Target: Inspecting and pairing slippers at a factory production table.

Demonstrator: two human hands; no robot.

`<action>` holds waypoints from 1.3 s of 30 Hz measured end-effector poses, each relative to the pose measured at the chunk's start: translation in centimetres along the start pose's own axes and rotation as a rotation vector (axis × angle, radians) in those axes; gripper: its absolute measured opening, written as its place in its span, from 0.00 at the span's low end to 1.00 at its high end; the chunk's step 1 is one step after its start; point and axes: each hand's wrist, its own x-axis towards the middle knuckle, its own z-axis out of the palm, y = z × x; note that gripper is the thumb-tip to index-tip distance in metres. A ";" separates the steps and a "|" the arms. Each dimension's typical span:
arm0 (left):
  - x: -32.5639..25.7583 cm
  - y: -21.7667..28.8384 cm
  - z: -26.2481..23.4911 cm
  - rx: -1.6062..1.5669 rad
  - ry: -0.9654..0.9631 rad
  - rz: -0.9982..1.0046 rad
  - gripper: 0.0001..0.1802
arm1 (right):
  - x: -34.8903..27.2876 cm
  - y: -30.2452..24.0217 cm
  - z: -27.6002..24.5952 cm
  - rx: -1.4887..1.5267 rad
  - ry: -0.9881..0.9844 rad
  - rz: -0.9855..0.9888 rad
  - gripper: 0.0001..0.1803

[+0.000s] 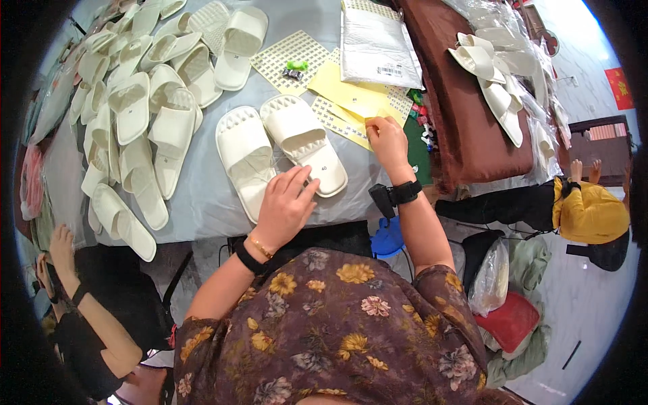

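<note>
Several fingers of the left hand (283, 208) lie loosely apart over a pair of slippers (244, 140), cream, open-toed and dimpled inside; those of the right hand (387, 140) bunch narrow at yellow paper (347, 91), any hold unclear. The grey-covered desk (196, 214) carries the pair and a slipper heap (131, 111); beyond it are a pale floor (574, 317) and a person in yellow (594, 209).

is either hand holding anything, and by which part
The right hand is at the edge of the yellow sheet; whether it pinches anything cannot be told. The left hand is over the front white slippers, with no clear grip.
</note>
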 end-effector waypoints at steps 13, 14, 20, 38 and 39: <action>0.4 -0.5 0.2 0.001 0.035 -0.026 0.15 | -0.8 -1.2 -1.4 0.173 -0.027 -0.012 0.04; 0.8 -0.6 0.4 -0.011 0.052 -0.033 0.14 | -1.3 -2.3 -1.7 0.263 -0.049 -0.029 0.04; 2.7 -0.6 1.6 0.032 0.088 -0.076 0.13 | -4.5 -6.7 -1.0 0.446 -0.224 -0.048 0.03; 1.1 0.0 1.7 0.042 0.128 -0.114 0.13 | -5.5 -8.7 0.2 0.389 -0.297 -0.144 0.03; 1.0 0.0 1.7 0.044 0.129 -0.119 0.13 | -5.3 -8.9 0.3 0.373 -0.283 -0.193 0.03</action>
